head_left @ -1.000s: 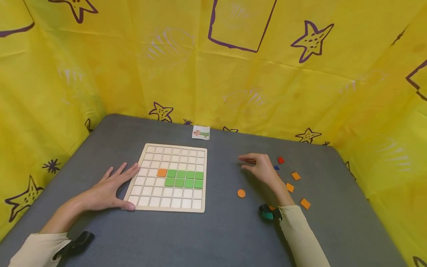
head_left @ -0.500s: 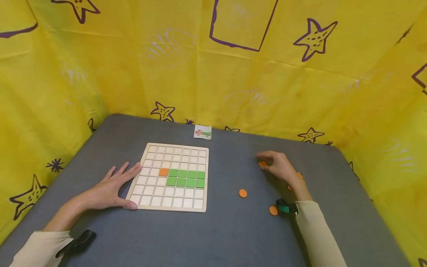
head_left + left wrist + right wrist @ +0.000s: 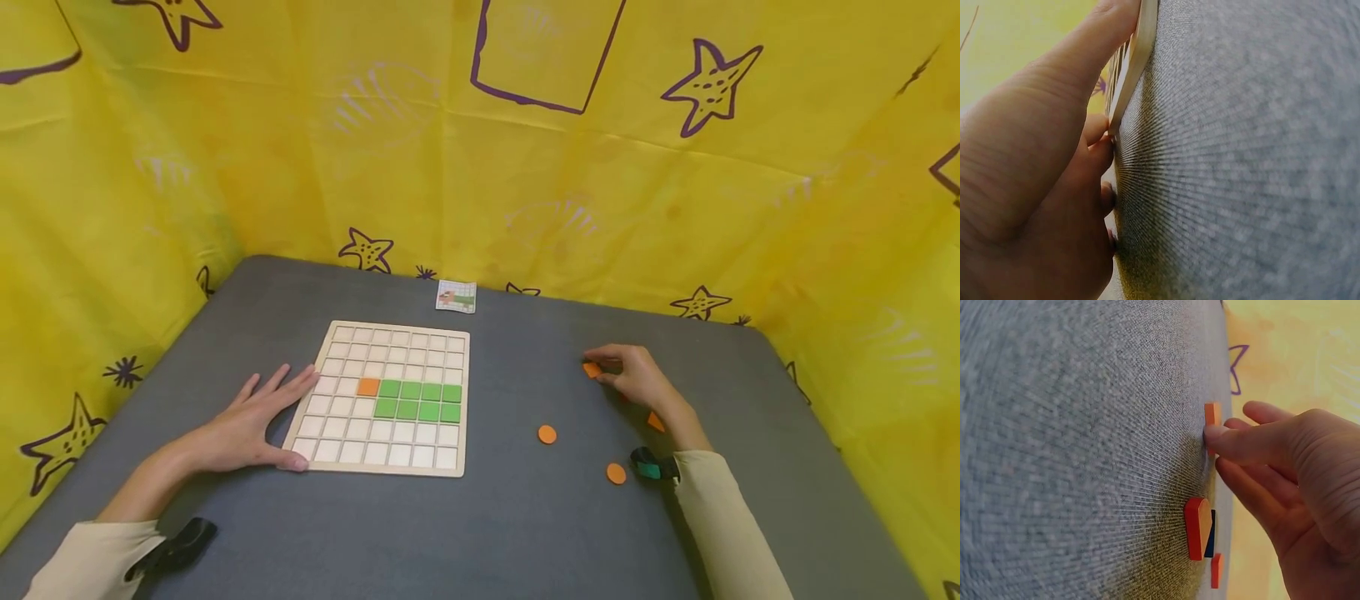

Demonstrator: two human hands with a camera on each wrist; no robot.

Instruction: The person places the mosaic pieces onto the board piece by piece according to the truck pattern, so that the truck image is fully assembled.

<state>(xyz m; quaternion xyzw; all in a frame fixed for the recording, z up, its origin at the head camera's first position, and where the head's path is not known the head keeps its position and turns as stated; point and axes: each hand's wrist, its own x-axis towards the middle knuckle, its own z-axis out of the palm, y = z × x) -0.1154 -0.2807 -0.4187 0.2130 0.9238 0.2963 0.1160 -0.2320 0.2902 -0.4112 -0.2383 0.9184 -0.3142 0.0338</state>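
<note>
My left hand (image 3: 243, 429) lies with spread, straight fingers at the left edge of a pale wooden grid board (image 3: 375, 465); in the left wrist view its thumb (image 3: 1107, 22) touches the board's rim. Seated in the grid are several green square tiles (image 3: 410, 390) in two rows, with one orange square tile (image 3: 367, 387) at their left end. Right of the board, my right hand (image 3: 637, 379) pinches another orange square tile (image 3: 592, 369) between thumb and fingers, at the tabletop. In the right wrist view this orange tile (image 3: 1212, 414) stands edge-on at the thumb tip.
Two orange discs (image 3: 547, 434) lie nearer me, and an orange tile (image 3: 656, 422) shows beside my right wrist. Below that hand sit a red piece (image 3: 1196, 529) and a dark blue piece (image 3: 1211, 534). A small printed picture card (image 3: 456, 297) lies at the table's back edge.
My right hand has shifted right and now pinches an orange square tile. Other loose pieces have passed out of sight behind that hand and sleeve. The left hand stays on the board.
</note>
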